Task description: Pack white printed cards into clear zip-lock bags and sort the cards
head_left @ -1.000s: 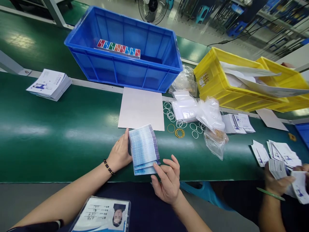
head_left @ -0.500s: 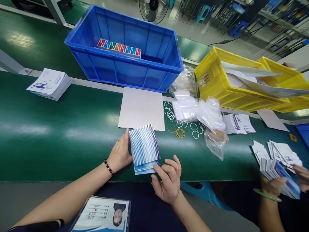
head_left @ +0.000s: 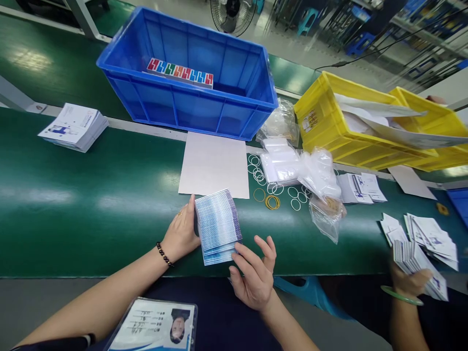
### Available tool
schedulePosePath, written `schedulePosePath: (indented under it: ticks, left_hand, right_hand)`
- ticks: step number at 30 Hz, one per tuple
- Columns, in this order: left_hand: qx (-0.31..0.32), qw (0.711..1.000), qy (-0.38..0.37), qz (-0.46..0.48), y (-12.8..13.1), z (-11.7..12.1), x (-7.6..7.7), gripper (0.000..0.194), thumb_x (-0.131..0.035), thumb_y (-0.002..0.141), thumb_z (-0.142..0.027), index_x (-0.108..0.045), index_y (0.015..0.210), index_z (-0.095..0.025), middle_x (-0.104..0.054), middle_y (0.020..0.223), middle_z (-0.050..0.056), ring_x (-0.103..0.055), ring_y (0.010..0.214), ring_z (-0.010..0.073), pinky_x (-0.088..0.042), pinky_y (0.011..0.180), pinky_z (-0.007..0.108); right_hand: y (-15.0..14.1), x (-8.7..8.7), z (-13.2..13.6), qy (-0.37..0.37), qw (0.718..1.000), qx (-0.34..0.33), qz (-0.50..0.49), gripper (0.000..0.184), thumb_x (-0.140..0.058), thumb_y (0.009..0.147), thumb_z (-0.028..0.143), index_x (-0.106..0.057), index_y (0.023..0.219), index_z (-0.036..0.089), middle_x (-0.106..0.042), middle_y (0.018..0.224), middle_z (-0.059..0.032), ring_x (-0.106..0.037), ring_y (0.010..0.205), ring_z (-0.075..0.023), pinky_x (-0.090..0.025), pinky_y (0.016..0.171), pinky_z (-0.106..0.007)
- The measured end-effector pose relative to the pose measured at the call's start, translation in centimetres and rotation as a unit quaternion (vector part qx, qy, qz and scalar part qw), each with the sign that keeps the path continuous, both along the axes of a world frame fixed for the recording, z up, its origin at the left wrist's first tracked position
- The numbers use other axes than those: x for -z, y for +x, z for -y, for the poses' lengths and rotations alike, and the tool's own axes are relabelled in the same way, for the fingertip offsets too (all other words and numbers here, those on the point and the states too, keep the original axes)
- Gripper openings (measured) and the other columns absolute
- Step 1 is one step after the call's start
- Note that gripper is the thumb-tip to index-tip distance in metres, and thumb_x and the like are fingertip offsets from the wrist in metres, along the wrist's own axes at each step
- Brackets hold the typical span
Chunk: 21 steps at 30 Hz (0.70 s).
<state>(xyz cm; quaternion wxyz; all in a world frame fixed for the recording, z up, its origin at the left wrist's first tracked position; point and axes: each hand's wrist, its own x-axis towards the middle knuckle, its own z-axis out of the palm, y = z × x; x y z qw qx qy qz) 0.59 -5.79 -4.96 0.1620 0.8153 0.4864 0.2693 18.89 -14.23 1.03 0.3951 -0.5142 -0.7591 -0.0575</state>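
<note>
My left hand (head_left: 182,231) grips the left side of a fanned stack of blue-and-white cards (head_left: 218,224) standing on the green belt (head_left: 91,204). My right hand (head_left: 254,273) is at the stack's lower right corner, its fingertips touching the bottom cards, fingers spread. A grey sheet of card (head_left: 214,165) lies just beyond the stack. Loose rubber bands (head_left: 272,201), white and yellow, lie to its right.
A blue crate (head_left: 190,100) holding a row of coloured cards stands behind. Yellow crates (head_left: 365,131) with paper, clear plastic bags (head_left: 318,185) and leaflet piles (head_left: 75,127) surround. At right, another person's hand (head_left: 411,280) holds cards. A badge (head_left: 157,325) hangs below.
My right hand has slid its fingertips up to the stack's lower corner. The person at right has shifted their cards lower and nearer their body.
</note>
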Motion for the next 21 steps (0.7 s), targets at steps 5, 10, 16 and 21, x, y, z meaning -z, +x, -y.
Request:
schedulePosePath:
  ticks: [5, 10, 16, 21]
  left_hand:
    - [-0.003, 1.0, -0.005, 0.001, 0.05, -0.03, -0.16, 0.102, -0.057, 0.078, -0.045, 0.013, 0.142, -0.008, -0.051, 0.124, 0.025, -0.056, 0.108, 0.0348, -0.051, 0.082, 0.05]
    - [-0.015, 1.0, -0.016, -0.003, 0.07, 0.0, 0.02, 0.105, -0.06, 0.075, -0.045, 0.013, 0.142, -0.01, -0.051, 0.124, 0.025, -0.057, 0.105, 0.0353, -0.052, 0.08, 0.05]
    - [-0.008, 1.0, -0.01, 0.005, 0.12, 0.03, -0.25, 0.103, -0.06, 0.076, -0.042, 0.011, 0.142, -0.009, -0.052, 0.123, 0.024, -0.057, 0.106, 0.0343, -0.052, 0.081, 0.049]
    - [-0.002, 1.0, 0.006, 0.008, 0.12, -0.02, -0.21, 0.1, -0.057, 0.078, -0.044, 0.011, 0.142, -0.008, -0.052, 0.123, 0.025, -0.055, 0.11, 0.0349, -0.051, 0.083, 0.05]
  right_hand:
    - [-0.07, -0.12, -0.37, -0.014, 1.0, 0.011, 0.012, 0.023, -0.047, 0.087, 0.028, -0.061, 0.099, 0.015, -0.058, 0.081, -0.0053, -0.048, 0.102, -0.026, -0.03, 0.1, -0.055]
    - [-0.26, -0.27, -0.74, -0.025, 0.999, 0.007, 0.031, 0.029, -0.045, 0.088, 0.03, -0.06, 0.105, 0.011, -0.05, 0.08, -0.005, -0.046, 0.097, -0.0252, -0.03, 0.1, -0.055]
    - [-0.25, -0.4, -0.64, -0.032, 0.999, 0.007, 0.018, 0.024, -0.046, 0.088, 0.028, -0.06, 0.102, 0.014, -0.051, 0.082, -0.0044, -0.046, 0.098, -0.0251, -0.03, 0.1, -0.055]
    - [-0.27, -0.4, -0.59, -0.017, 1.0, 0.022, 0.009, 0.02, -0.048, 0.087, 0.029, -0.062, 0.093, 0.017, -0.054, 0.092, -0.007, -0.044, 0.108, -0.0288, -0.033, 0.099, -0.054]
